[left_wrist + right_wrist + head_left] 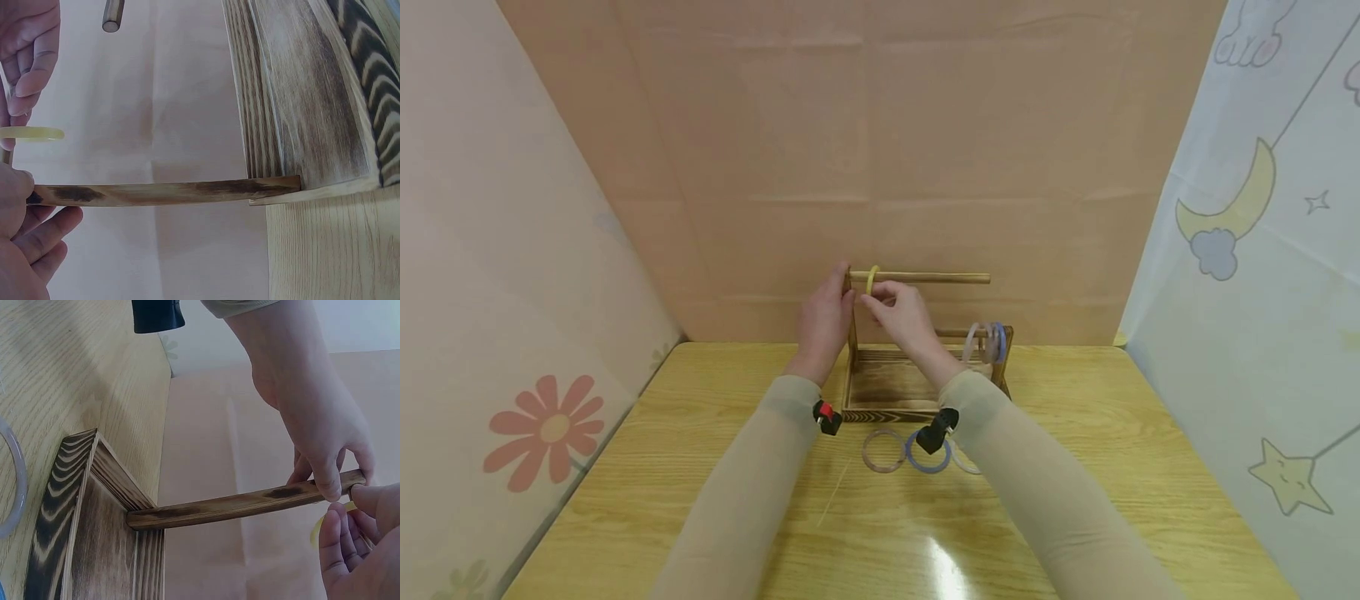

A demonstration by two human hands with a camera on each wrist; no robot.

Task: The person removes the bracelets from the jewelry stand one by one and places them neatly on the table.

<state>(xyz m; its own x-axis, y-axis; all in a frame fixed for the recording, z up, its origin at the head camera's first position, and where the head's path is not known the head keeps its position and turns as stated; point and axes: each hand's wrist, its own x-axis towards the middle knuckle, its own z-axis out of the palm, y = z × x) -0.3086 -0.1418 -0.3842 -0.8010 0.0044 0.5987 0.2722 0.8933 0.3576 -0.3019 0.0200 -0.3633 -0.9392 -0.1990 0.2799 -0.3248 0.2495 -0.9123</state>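
Observation:
A wooden bangle rack (pixel 887 379) has a tall upright post (pixel 169 192) at its left end and an upper rod (pixel 940 277) running right from the top. My left hand (pixel 826 321) grips the post near its top, fingers on both sides of the wood (pixel 250 506). Around the upper rod, close to the post, hangs a yellow bangle (pixel 872 280). My right hand (pixel 904 317) pinches this bangle by its lower part with thumb and fingertips. In the right wrist view, the fingers hide most of the yellow ring (pixel 315 532).
Clear and blue bangles (pixel 1000 342) hang on the lower rod (pixel 951 332) at the rack's right. On the table (pixel 737 500), in front of the rack, lie a brownish bangle (pixel 883 468), a blue bangle (pixel 928 469) and a pale bangle partly behind the right forearm. A brown-covered wall (pixel 775 167) rises behind.

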